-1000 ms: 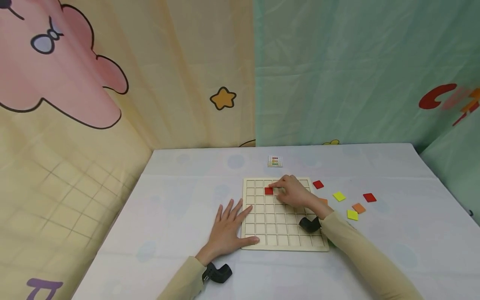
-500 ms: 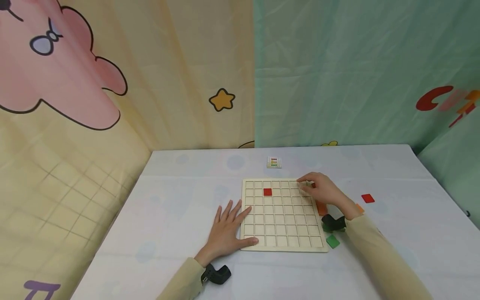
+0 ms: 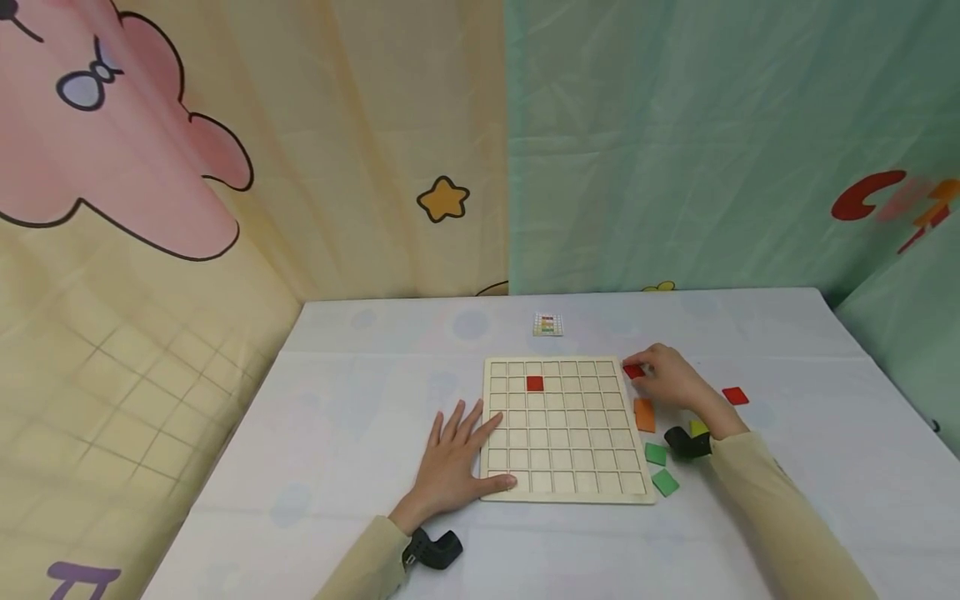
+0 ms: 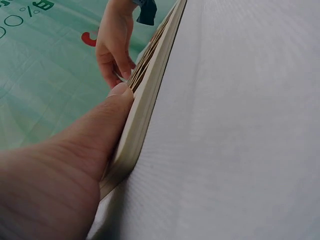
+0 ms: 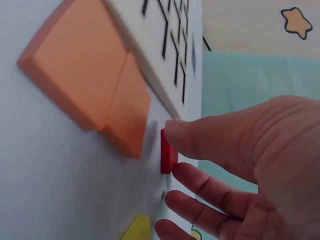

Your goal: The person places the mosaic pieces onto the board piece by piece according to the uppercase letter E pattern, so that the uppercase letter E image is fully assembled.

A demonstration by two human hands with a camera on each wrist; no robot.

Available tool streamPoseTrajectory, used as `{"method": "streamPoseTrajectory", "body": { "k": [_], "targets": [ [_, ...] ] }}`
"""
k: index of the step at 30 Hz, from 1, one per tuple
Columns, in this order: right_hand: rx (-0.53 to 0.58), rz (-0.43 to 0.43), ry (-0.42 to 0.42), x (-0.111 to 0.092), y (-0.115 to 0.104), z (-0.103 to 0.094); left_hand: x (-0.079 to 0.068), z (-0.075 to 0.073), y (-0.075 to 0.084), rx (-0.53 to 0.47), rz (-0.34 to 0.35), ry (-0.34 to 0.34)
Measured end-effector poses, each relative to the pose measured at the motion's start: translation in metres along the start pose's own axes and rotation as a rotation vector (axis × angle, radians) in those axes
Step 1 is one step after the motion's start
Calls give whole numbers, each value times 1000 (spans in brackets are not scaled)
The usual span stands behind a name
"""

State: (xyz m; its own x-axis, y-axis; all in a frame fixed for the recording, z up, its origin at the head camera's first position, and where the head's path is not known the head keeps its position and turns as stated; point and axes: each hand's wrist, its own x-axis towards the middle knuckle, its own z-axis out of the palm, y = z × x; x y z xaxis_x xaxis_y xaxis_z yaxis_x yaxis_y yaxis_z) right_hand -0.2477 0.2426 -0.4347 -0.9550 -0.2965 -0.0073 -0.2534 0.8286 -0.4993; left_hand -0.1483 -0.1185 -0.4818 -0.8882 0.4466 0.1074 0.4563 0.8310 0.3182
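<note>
A pale wooden grid board (image 3: 566, 437) lies flat on the table, with a red square tile (image 3: 535, 383) in one of its upper cells. Spread over the board's left edge, my left hand (image 3: 450, 462) has straight fingers; its thumb (image 4: 107, 112) lies along the near rim in the left wrist view. My right hand (image 3: 670, 382) is just past the board's upper right corner. It pinches another red tile (image 5: 169, 157) between thumb and fingertips, low over the cloth, while the remaining fingers are loosely bent.
Orange tiles (image 3: 644, 415) sit against the board's right edge, with green tiles (image 3: 656, 453) below them. A yellow tile (image 3: 699, 427) is partly behind the right wrist camera. Farther right lies a red tile (image 3: 736, 396). A small pattern card (image 3: 547, 324) lies beyond the board.
My right hand has left the red tile in the grid and moved right, off the board, to the loose red tile. The left hand has stayed in place.
</note>
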Motion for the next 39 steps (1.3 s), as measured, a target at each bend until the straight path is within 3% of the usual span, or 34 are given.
{"method": "streamPoseTrajectory", "body": {
  "k": [14,24,31,39],
  "targets": [
    [-14,123,5,-1,2,-1,1,2,-1,-4,8,14],
    [66,132,52,-5,3,0,1,2,-2,-10,-7,5],
    [87,102,83,-9,-1,-2,3,1,-2,-10,-6,9],
    [141,-5,174,-11,-12,8,2,1,-1,-12,-5,16]
  ]
}}
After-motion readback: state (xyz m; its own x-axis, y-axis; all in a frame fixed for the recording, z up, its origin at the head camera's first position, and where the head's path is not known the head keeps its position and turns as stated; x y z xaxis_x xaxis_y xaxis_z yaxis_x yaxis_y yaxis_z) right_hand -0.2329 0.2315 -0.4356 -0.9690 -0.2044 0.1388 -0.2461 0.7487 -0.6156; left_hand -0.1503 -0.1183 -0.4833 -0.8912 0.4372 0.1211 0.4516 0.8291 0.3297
